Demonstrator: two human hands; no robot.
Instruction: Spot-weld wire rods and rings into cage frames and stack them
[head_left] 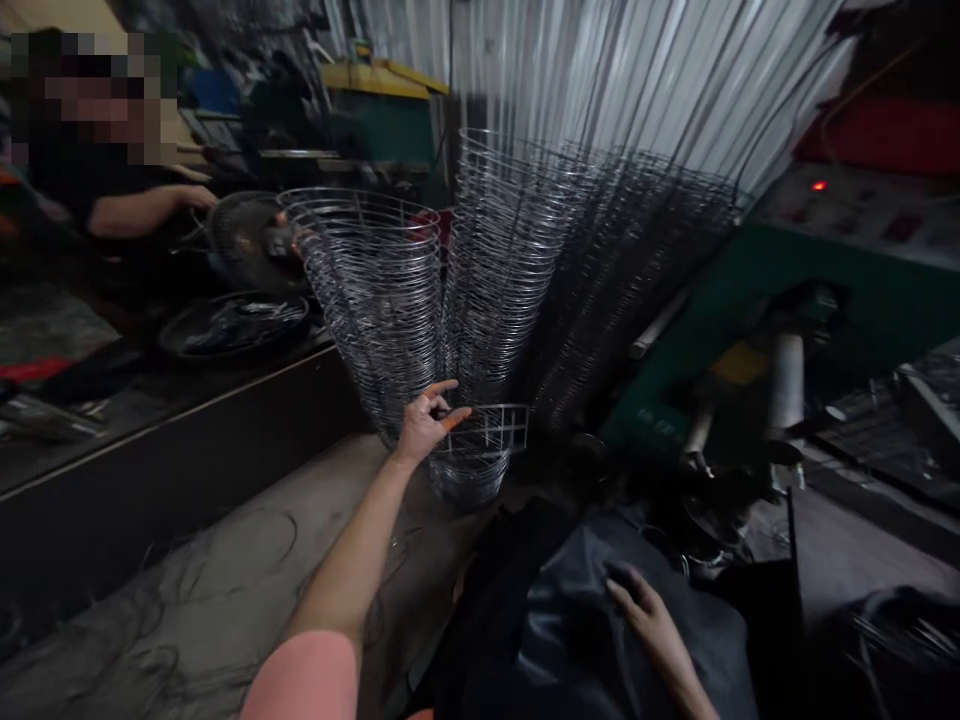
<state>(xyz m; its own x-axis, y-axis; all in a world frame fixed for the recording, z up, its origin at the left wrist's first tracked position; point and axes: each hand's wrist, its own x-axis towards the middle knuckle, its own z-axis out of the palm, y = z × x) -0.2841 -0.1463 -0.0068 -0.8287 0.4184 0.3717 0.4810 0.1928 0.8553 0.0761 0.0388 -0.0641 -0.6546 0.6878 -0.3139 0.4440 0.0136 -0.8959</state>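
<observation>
My left hand [421,428], with orange coverings on its fingertips, reaches forward over a low stack of round wire baskets [471,482]. Its thumb and forefinger are apart, the thumb at the left edge of a wire grid piece [504,427]. No firm grip on the grid shows. Just beyond stand tall nested stacks of wire baskets [375,290], with another stack [506,260] beside it. Over my lap, my right hand [646,612] rests on a black apron [570,600], fingers loosely stretched and nothing visible in them.
At right stands a green machine [675,370] with metal electrode arms [787,385]. A dark low panel [187,500] runs along the left. Behind it, another person's hand [196,197] touches a round wire guard [251,240]. Loose wire rings [289,540] lie on the floor.
</observation>
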